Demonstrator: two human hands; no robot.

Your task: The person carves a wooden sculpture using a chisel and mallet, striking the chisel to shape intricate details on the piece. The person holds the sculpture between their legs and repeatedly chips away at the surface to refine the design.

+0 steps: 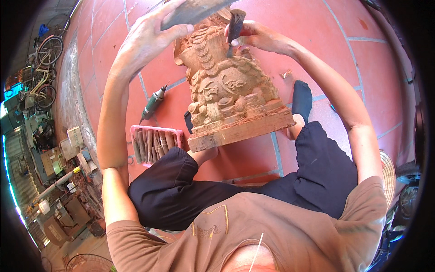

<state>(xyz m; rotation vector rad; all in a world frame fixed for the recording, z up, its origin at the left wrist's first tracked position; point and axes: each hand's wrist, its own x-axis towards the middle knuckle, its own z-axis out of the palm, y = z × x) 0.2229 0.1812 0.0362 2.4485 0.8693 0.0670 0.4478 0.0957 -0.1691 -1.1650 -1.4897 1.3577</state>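
STEP: carving in hand, judged | THING: reddish-brown carved wooden statue (229, 88) stood on red tiled floor (344, 27), between the legs | HANDS: left hand (152, 38) clenched on flat grey wooden mallet (192, 11); right hand (256, 36) grasping dark chisel (235, 25), tip set on the statue top | NEXT: a controlled strike on the chisel is called for | NEAR: pink tray of chisels (154, 143), green rotary tool (154, 102)

Brown short-sleeved shirt (281, 226), dark rolled trousers (317, 177), one dark sock (301, 97), bare forearms.
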